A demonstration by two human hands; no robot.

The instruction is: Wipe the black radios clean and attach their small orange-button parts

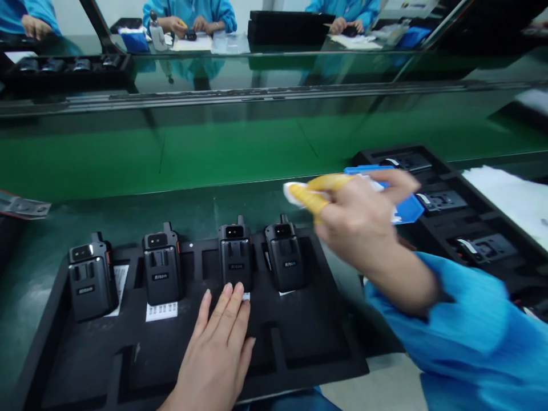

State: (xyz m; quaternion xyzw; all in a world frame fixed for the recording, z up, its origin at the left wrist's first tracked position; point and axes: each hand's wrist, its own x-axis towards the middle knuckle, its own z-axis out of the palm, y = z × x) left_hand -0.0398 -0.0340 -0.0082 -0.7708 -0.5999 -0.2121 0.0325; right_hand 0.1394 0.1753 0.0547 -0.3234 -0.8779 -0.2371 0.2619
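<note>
Several black handheld radios lie in a row along the far side of a black tray [308,342]. My left hand [216,354] lies flat, fingers extended, with its fingertips at the lower end of the third radio [235,257] from the left. To its right is another radio [285,260]; two more, a radio [161,268] and the leftmost radio [89,282], lie to its left, with white labels showing under them. My right hand [359,217], blurred and raised beyond the tray's right side, wears yellow finger covers and pinches a small white wipe [293,193].
A blue box [411,210] stands partly behind my right hand. At the right, a second black tray [454,222] holds black device parts, beside white paper [509,194]. A green panel [240,148] runs across the back. Co-workers in blue sleeves [222,14] work beyond it.
</note>
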